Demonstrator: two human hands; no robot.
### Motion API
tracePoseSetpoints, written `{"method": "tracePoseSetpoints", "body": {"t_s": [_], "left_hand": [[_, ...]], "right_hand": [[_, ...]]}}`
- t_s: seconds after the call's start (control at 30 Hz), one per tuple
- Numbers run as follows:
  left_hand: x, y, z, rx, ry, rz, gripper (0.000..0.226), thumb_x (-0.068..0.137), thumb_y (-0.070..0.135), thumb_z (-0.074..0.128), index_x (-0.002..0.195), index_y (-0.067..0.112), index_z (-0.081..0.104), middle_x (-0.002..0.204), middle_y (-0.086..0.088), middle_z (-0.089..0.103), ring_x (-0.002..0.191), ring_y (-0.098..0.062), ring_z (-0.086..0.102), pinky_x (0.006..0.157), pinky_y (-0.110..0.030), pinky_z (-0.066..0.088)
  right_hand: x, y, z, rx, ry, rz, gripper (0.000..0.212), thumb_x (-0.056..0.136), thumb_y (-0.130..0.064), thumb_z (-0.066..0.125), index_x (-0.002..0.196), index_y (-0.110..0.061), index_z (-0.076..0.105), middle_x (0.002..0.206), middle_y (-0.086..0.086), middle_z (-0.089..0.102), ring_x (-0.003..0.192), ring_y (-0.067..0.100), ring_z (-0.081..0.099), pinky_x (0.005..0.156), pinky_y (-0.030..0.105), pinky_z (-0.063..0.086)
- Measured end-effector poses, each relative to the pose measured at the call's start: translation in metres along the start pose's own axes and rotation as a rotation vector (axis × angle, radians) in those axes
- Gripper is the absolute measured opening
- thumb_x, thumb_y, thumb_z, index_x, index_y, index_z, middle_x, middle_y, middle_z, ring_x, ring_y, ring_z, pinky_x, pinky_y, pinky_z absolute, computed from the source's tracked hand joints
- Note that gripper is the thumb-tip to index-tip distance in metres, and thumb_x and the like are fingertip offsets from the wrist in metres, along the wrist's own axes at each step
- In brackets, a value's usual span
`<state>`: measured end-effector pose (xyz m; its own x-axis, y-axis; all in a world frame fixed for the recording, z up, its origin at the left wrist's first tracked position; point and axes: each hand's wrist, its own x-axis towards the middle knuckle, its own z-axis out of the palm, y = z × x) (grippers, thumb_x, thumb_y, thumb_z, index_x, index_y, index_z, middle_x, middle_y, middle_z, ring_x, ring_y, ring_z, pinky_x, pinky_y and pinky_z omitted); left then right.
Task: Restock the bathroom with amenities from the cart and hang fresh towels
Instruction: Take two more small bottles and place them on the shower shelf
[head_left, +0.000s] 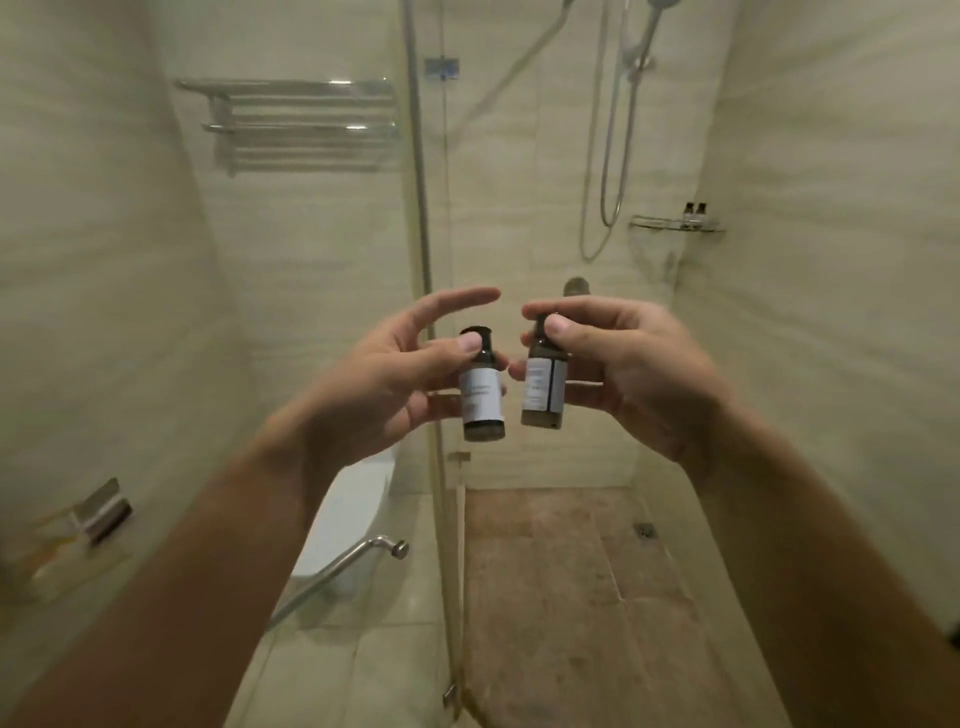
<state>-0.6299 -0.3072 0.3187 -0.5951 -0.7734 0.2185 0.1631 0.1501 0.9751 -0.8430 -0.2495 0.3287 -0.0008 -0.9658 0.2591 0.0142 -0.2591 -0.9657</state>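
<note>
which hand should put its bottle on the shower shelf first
Probably right. The shelf is up on the right wall, on the side of the right hand, which pinches its bottle near the cap.

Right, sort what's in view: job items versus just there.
Job: left bottle in left hand; right bottle in right hand; corner shelf holding two bottles; towel rack.

Just there: shower hose, door handle, toilet, drain.
</note>
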Motion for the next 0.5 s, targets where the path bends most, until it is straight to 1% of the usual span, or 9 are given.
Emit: {"method": "tracePoseSetpoints", "body": {"t_s": [0.03, 0.1, 0.17, 0.27, 0.33, 0.4, 0.5], "left_hand": [[0.014, -0.002, 0.007, 0.003, 0.025, -0.019, 0.046, 0.086, 0.017, 0.065, 0.132, 0.019, 0.06, 0.113, -0.023, 0.071, 0.11, -0.035, 0.069, 0.09, -0.046, 0.059], [0.041, -0.011, 0.017, 0.008, 0.051, -0.057, 0.046, 0.082, 0.017, 0.066, 0.126, 0.007, 0.063, 0.12, -0.027, 0.068, 0.115, -0.038, 0.065, 0.092, -0.046, 0.058], [0.069, -0.024, 0.022, 0.008, 0.048, -0.086, 0.041, 0.08, 0.019, 0.067, 0.117, 0.001, 0.067, 0.119, -0.025, 0.069, 0.113, -0.037, 0.067, 0.091, -0.045, 0.058], [0.113, -0.046, 0.021, -0.025, 0.008, -0.117, 0.035, 0.078, 0.024, 0.069, 0.106, 0.004, 0.072, 0.103, -0.015, 0.073, 0.097, -0.027, 0.07, 0.084, -0.041, 0.059], [0.143, -0.059, 0.02, -0.069, -0.034, -0.125, 0.034, 0.077, 0.025, 0.068, 0.105, 0.006, 0.073, 0.102, -0.013, 0.074, 0.091, -0.022, 0.07, 0.075, -0.036, 0.061], [0.173, -0.066, 0.016, -0.093, -0.081, -0.131, 0.039, 0.078, 0.026, 0.067, 0.11, 0.005, 0.072, 0.104, -0.012, 0.074, 0.091, -0.021, 0.07, 0.075, -0.035, 0.059], [0.214, -0.072, 0.008, -0.12, -0.14, -0.131, 0.042, 0.079, 0.026, 0.067, 0.115, 0.004, 0.07, 0.101, -0.009, 0.075, 0.091, -0.02, 0.07, 0.079, -0.036, 0.057]], "right_hand": [[0.004, 0.004, -0.01, 0.024, 0.034, 0.016, 0.022, 0.101, -0.009, 0.053, 0.115, -0.007, 0.07, 0.098, 0.008, 0.075, 0.09, 0.029, 0.077, 0.078, 0.038, 0.063], [0.014, 0.012, -0.028, 0.07, 0.087, 0.037, 0.024, 0.103, -0.007, 0.049, 0.117, -0.006, 0.069, 0.1, 0.01, 0.074, 0.091, 0.03, 0.076, 0.079, 0.04, 0.062], [0.025, 0.022, -0.043, 0.107, 0.115, 0.051, 0.026, 0.104, -0.005, 0.045, 0.116, -0.006, 0.069, 0.099, 0.01, 0.073, 0.09, 0.03, 0.076, 0.081, 0.042, 0.061], [0.046, 0.033, -0.065, 0.153, 0.152, 0.049, 0.03, 0.105, -0.003, 0.041, 0.118, -0.004, 0.068, 0.096, 0.009, 0.072, 0.087, 0.027, 0.075, 0.078, 0.039, 0.063], [0.063, 0.041, -0.077, 0.168, 0.166, 0.042, 0.031, 0.105, -0.002, 0.04, 0.119, -0.002, 0.067, 0.095, 0.009, 0.072, 0.086, 0.026, 0.075, 0.077, 0.039, 0.063], [0.083, 0.047, -0.087, 0.159, 0.189, 0.04, 0.03, 0.104, -0.002, 0.041, 0.12, -0.001, 0.066, 0.092, 0.008, 0.073, 0.085, 0.025, 0.074, 0.076, 0.039, 0.063], [0.114, 0.051, -0.102, 0.055, 0.252, 0.014, 0.025, 0.101, -0.004, 0.05, 0.117, -0.009, 0.069, 0.093, 0.004, 0.076, 0.088, 0.023, 0.076, 0.075, 0.038, 0.063]]}}
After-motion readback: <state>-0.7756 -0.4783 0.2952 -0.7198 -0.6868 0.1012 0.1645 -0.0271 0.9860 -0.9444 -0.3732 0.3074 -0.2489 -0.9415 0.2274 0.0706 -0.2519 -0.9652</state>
